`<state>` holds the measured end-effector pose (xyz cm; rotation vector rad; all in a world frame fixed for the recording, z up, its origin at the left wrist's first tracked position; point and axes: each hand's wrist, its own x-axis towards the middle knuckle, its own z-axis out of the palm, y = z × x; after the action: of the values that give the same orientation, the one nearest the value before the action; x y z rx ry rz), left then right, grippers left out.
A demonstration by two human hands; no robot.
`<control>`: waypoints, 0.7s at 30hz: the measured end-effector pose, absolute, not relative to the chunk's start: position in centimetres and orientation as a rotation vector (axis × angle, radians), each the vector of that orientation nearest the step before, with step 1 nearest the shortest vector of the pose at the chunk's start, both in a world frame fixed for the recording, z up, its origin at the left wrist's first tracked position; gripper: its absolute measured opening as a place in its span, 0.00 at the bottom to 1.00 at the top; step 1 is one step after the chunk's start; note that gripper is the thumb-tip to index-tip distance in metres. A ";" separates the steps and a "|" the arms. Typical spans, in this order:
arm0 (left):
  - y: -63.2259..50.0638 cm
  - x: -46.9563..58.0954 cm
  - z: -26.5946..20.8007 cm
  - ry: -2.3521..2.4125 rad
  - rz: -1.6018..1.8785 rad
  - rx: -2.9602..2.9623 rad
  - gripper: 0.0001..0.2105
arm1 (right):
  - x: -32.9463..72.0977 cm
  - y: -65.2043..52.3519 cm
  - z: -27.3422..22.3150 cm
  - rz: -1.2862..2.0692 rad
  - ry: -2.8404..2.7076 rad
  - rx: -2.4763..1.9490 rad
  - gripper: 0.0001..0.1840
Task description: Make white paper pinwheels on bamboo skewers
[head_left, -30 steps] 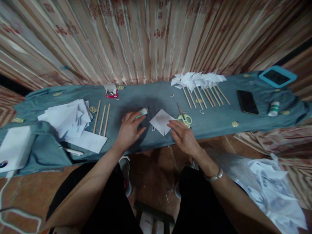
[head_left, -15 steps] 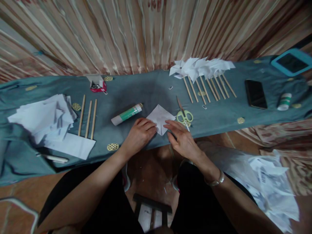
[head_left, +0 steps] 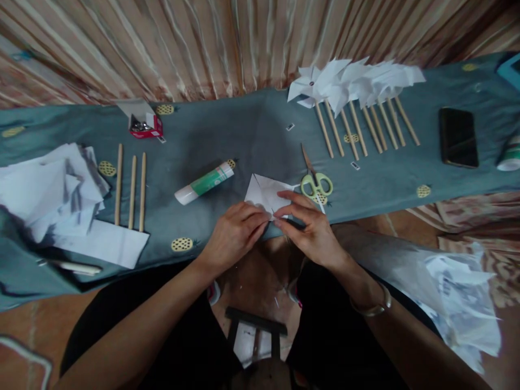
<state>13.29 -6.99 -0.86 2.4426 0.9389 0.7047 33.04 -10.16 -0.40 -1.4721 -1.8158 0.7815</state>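
Observation:
A white paper square (head_left: 262, 189) with cut slits lies near the table's front edge. My left hand (head_left: 238, 227) is closed on its near left edge, fingertips pressed together. My right hand (head_left: 309, 225) pinches the paper's near edge between thumb and fingers, close to the left fingertips. Just right of the paper are green-handled scissors (head_left: 316, 184), blades pointing away from me. A glue stick (head_left: 205, 183) with a green label lies to the left of the paper. The exact part of the paper under my fingertips is hidden.
Several finished paper pinwheels (head_left: 337, 84) on wooden sticks lie at the back right, beside a phone (head_left: 459, 137). Leftward are a small red box (head_left: 147, 127) of metal pins, three wooden sticks (head_left: 132, 189) and a paper pile (head_left: 49, 189). A plastic bag (head_left: 459, 298) sits below right.
The paper has turned, and both hands have come together at its near edge. My right fingers have gone from resting on it to pinching. The view has shifted slightly.

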 end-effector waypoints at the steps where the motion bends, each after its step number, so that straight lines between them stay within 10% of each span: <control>1: -7.0 13.3 -0.9 0.945 0.709 2.439 0.08 | 32.9 -10.1 -0.4 0.782 -1.808 -1.476 0.03; 21: -7.6 13.2 -1.2 1.006 0.774 2.354 0.10 | 31.7 -9.3 -1.1 0.634 -1.746 -1.560 0.04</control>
<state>13.16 -7.58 -1.23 2.3538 1.0061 0.7741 31.73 -9.30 -1.13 -1.5603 -1.7463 0.6338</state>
